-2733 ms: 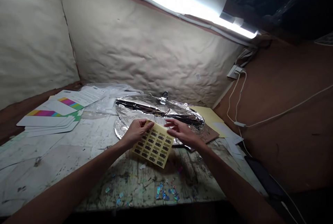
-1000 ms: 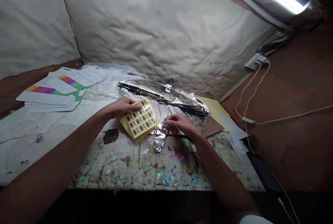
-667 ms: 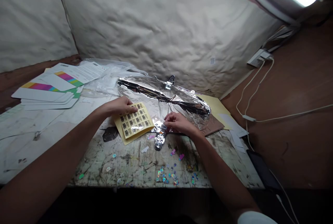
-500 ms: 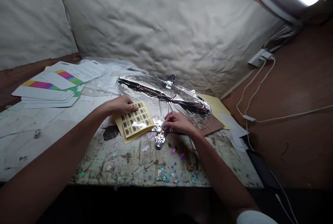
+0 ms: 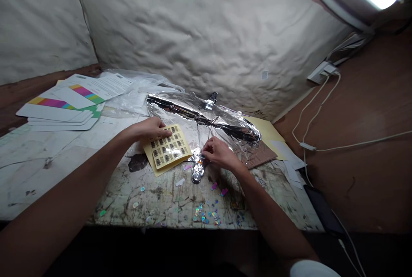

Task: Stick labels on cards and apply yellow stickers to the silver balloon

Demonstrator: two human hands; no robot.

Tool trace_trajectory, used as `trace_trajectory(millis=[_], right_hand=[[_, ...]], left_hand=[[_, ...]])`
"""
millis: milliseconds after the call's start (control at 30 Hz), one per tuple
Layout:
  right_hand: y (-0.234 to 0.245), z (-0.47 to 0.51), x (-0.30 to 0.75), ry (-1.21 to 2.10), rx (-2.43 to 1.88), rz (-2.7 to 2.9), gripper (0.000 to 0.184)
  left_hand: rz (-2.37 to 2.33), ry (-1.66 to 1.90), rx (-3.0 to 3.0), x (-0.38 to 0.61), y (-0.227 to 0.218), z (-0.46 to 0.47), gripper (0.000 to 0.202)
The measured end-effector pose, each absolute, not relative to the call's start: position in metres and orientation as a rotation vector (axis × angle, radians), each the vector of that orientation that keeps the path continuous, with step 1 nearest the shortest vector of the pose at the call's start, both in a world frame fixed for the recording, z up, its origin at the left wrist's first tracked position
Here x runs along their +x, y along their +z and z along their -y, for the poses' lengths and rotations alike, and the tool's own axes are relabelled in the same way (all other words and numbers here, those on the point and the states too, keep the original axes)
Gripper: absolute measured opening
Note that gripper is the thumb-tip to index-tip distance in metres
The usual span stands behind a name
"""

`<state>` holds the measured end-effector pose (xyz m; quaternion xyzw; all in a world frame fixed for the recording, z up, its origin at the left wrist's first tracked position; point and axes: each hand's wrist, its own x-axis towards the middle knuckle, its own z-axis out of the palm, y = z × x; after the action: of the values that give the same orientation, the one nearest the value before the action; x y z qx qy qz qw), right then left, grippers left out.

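Holographic sequins [image 5: 206, 219] lie scattered across the front of the scuffed, paint-stained worktop [image 5: 58, 161]. The left hand [image 5: 149, 130] rests flat and open, its fingertips on the top edge of a yellow sheet of barcode labels [image 5: 167, 148]. The right hand [image 5: 220, 153] curls narrow, pinching the crumpled tail of a silver foil balloon [image 5: 199, 116], which lies flat just beyond the sheet. Farther left sit colour-striped cards [image 5: 54, 114] and a clear plastic bag [image 5: 128, 94], below a padded cream wall [image 5: 193, 32].
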<state>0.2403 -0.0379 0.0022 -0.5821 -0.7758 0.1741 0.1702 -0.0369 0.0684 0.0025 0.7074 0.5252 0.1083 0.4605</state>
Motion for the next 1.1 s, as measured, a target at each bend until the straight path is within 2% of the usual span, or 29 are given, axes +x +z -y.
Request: trace_trajectory(millis=[200, 333, 367, 500, 700, 900, 1033, 1100], right_hand=[[-0.002, 0.042, 0.24, 0.459, -1.688, 2.226, 0.006], [-0.008, 0.041, 0.244, 0.346, -1.728, 2.145, 0.031], [-0.008, 0.041, 0.246, 0.333, -1.732, 2.126, 0.032], [0.001, 0.038, 0.254, 0.416, -1.613, 2.168, 0.014], [0.014, 0.037, 0.267, 0.728, -1.425, 2.269, 0.015], [0.018, 0.036, 0.274, 0.762, -1.245, 2.463, 0.016], [0.022, 0.036, 0.285, 0.833, -1.26, 2.457, 0.043], [0.021, 0.036, 0.289, 0.834, -1.353, 2.394, 0.046]], left_hand=[[-1.301, 0.267, 1.695, -0.035, 0.007, -0.066, 0.045], [-1.29, 0.263, 1.694, -0.035, 0.009, -0.064, 0.047], [-1.283, 0.259, 1.703, -0.036, 0.01, -0.064, 0.047], [-1.197, 0.274, 1.715, -0.04, 0.017, -0.063, 0.047], [-0.99, 0.292, 1.677, -0.041, 0.028, -0.056, 0.045], [-0.808, 0.2, 1.576, -0.04, 0.034, -0.048, 0.04], [-0.744, 0.209, 1.554, -0.044, 0.042, -0.045, 0.037], [-0.74, 0.184, 1.614, -0.042, 0.046, -0.041, 0.036]])
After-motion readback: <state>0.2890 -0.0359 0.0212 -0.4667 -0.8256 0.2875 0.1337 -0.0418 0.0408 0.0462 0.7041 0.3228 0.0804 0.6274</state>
